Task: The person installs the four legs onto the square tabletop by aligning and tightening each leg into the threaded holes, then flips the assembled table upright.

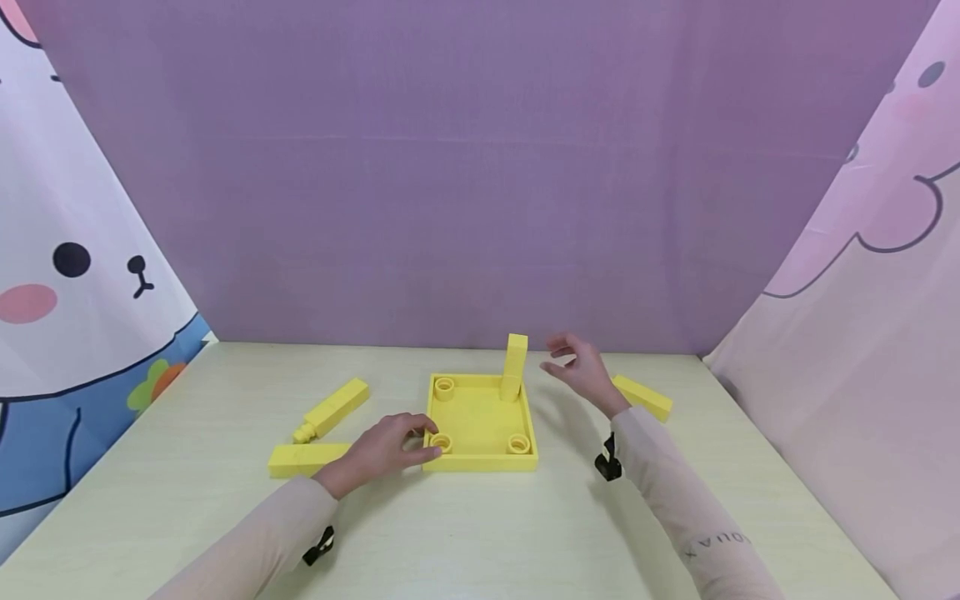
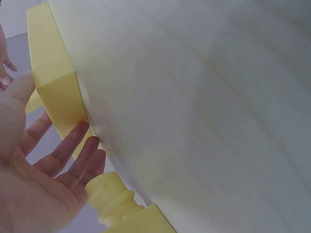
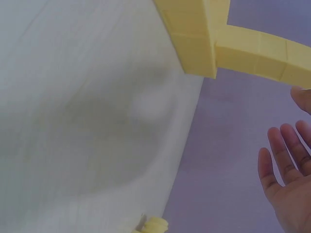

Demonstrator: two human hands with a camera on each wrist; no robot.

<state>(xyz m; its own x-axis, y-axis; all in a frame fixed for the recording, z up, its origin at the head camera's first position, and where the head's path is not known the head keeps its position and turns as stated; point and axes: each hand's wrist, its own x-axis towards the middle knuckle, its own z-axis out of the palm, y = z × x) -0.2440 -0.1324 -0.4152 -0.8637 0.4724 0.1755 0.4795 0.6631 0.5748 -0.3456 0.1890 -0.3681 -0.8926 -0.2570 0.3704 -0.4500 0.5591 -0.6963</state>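
A yellow square tray-like base (image 1: 480, 425) with a raised rim lies on the table; three round sockets show at its corners. One yellow square leg (image 1: 514, 367) stands upright at the far right corner. My left hand (image 1: 386, 446) grips the base's near left corner, its thumb at the front and fingers along the left side. To the right of the upright leg, my right hand (image 1: 581, 371) is raised with loosely bent fingers and holds nothing. In the right wrist view, its fingers are spread apart from the standing leg (image 3: 272, 53).
Left of the base lies a yellow leg with a threaded end (image 1: 333, 408), and another yellow leg (image 1: 303, 460) lies nearer, partly behind my left hand. A further leg (image 1: 645, 397) lies beyond my right wrist. A purple screen (image 1: 450, 208) borders the table (image 1: 480, 533) at the back.
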